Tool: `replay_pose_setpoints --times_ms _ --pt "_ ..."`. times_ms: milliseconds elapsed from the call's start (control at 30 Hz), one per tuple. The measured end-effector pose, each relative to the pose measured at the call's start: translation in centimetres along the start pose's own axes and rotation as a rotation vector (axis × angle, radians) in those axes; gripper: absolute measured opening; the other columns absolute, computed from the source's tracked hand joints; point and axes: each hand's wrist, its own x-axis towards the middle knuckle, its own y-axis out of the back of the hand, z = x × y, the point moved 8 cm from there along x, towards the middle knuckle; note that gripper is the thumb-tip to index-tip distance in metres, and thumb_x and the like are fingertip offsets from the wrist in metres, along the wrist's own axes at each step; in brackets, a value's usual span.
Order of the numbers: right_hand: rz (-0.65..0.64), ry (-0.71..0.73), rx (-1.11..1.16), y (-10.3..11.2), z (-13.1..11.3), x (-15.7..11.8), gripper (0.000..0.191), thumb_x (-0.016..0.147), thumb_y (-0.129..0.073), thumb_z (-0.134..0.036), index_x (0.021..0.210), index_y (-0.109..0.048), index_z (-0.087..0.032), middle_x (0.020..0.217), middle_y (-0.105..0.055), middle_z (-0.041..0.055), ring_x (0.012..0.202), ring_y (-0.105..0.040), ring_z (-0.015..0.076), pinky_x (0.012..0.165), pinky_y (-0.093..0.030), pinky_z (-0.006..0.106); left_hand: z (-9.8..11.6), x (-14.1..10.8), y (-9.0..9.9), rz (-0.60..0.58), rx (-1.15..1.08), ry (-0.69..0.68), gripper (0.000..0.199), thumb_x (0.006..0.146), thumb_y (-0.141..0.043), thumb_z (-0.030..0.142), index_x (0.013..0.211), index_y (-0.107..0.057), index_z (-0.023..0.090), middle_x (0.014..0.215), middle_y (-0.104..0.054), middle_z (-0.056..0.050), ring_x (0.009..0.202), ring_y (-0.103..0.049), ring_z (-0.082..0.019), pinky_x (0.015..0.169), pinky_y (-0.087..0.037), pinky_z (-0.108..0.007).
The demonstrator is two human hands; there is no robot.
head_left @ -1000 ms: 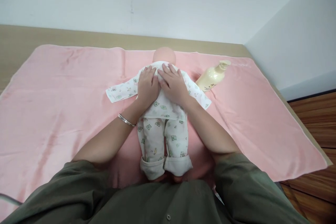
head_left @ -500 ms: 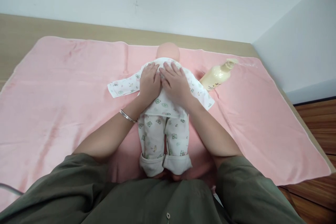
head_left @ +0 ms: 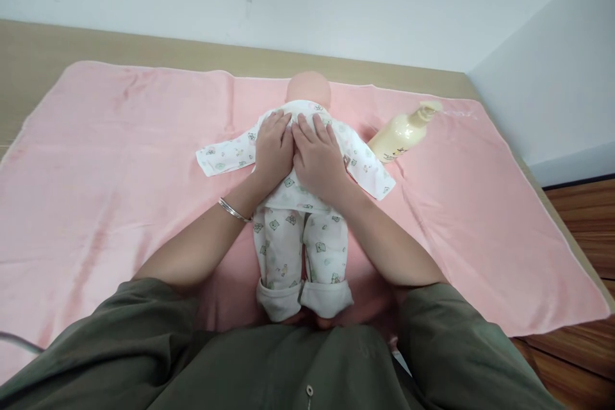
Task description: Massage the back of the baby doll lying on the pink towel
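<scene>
Midway along the pink blanket (head_left: 480, 237), which covers much of the surface (head_left: 52, 41), I have the doll (head_left: 307, 198) laid out, apparently on its front. Its long axis runs from the blanket's near side, where the turned-up trouser cuffs (head_left: 281, 301) are, to the far edge, toward which the bald head (head_left: 308, 88) points; the sleeves (head_left: 228, 157) spread sideways. My left hand (head_left: 275, 150) and right hand (head_left: 317, 157) lie flat on its back, fingers straight, gripping nothing. I judge it fairly light, its head smooth and firm, its cloth soft and apt to slip, so the trunk is the place to take hold. Over the blanket's right half I see a cream pump bottle (head_left: 400, 134); I can't tell whether it stands upright.
</scene>
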Motion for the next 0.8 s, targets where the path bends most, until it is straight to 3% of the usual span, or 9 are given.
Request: replay_pose_setpoints --times_ms 133,233,400,533,633,800 --pt "-0.031 -0.125 0.067 0.6 4.2 2.6 0.067 0.104 -0.041 -0.032 0.166 -0.029 -0.01 0.176 -0.02 0.0108 0.166 -0.017 0.0303 0.139 -0.013 0.053 0.7 -0.1 0.1 -0.008 0.033 0.0 0.052 0.1 -0.041 0.034 0.14 -0.064 0.012 0.158 -0.055 -0.015 0.154 -0.045 -0.028 0.137 -0.026 -0.047" --pt "-0.008 -0.213 0.077 1.1 5.7 3.1 0.069 0.105 -0.041 -0.036 0.165 -0.028 -0.005 0.174 -0.024 0.0153 0.165 -0.022 0.0319 0.139 -0.016 0.051 1.2 -0.3 0.1 -0.004 0.057 0.006 0.054 0.098 -0.04 0.031 0.14 -0.064 0.009 0.159 -0.055 -0.016 0.155 -0.044 -0.029 0.137 -0.026 -0.047" --pt "0.072 -0.202 -0.036 0.9 2.5 0.8 0.065 0.105 -0.036 -0.03 0.162 -0.033 0.001 0.171 -0.029 0.023 0.162 -0.026 0.0389 0.135 -0.022 0.06 0.9 -0.2 0.1 -0.002 0.063 0.012 0.052 0.098 -0.04 0.032 0.139 -0.064 0.01 0.157 -0.056 -0.016 0.154 -0.046 -0.03 0.136 -0.027 -0.049" --pt "0.062 -0.058 -0.096 0.2 -0.7 -0.6 0.061 0.104 -0.034 -0.024 0.162 -0.037 -0.005 0.173 -0.025 0.0175 0.164 -0.018 0.0411 0.135 -0.018 0.063 0.8 -0.1 0.3 0.001 0.051 -0.006 0.052 0.1 -0.037 0.033 0.137 -0.066 0.011 0.154 -0.059 -0.016 0.15 -0.05 -0.028 0.135 -0.031 -0.046" --pt "0.023 -0.009 -0.042 0.1 -0.1 0.1 0.059 0.104 -0.036 -0.023 0.162 -0.04 -0.011 0.174 -0.026 0.0118 0.166 -0.016 0.0368 0.137 -0.014 0.062 0.8 -0.1 0.3 0.001 0.05 -0.004 0.051 0.1 -0.039 0.032 0.137 -0.065 0.01 0.154 -0.059 -0.017 0.149 -0.051 -0.027 0.134 -0.033 -0.045" --pt "-0.058 0.051 0.084 0.2 3.9 3.0 0.061 0.105 -0.038 -0.034 0.164 -0.036 -0.021 0.176 -0.02 0.0053 0.167 -0.013 0.0321 0.136 -0.012 0.064 0.8 -0.2 0.3 0.029 0.04 -0.005 0.051 0.098 -0.042 0.031 0.138 -0.066 0.011 0.156 -0.058 -0.015 0.152 -0.048 -0.027 0.135 -0.03 -0.046"
